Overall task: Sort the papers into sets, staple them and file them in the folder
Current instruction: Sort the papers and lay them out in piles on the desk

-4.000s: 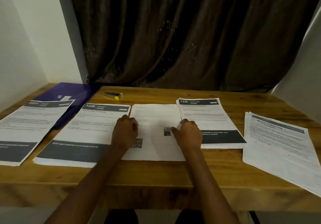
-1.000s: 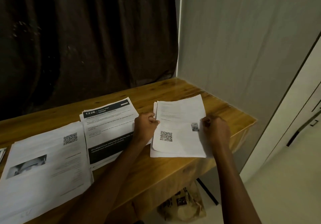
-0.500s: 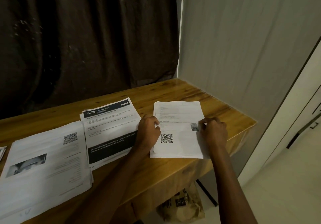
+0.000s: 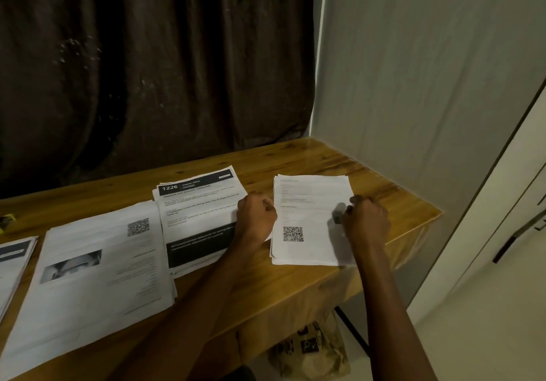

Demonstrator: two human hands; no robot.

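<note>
The right hand [image 4: 366, 224] rested on the right edge of a small stack of papers [image 4: 307, 218], fingers curled against that edge; whether they pinched the sheets or only pressed on them could not be told. The left hand [image 4: 256, 216] lay at the stack's left edge with its fingers curled under, knuckles up, and its grip was likewise hidden. The top sheet carried a QR code near its lower middle and a small dark picture just beside the right hand's fingers.

This stack sat toward the right end of the wooden table [image 4: 384, 200], its near edge close to the table's front lip. Bare wood showed to the right of it up to the corner by the pale wall [image 4: 428, 85], and more bare wood ran behind it toward the dark curtain [image 4: 147, 70].

Just left of the left hand lay a second stack headed "1226" [image 4: 195, 212], with a dark band across its lower part; the left forearm crossed over its near right corner. Further left, touching or slightly overlapping it, was a thicker stack with a QR code and a grey photo [image 4: 94, 274], reaching to the near table edge. A fourth stack [image 4: 14, 259] was cut off by the left border. A small dark and yellow object [image 4: 6, 221] lay at the far left, too little in view to name.

Under the table's right end stood a crumpled brown paper bag [image 4: 310, 348] on the pale floor; its contents could not be seen.
</note>
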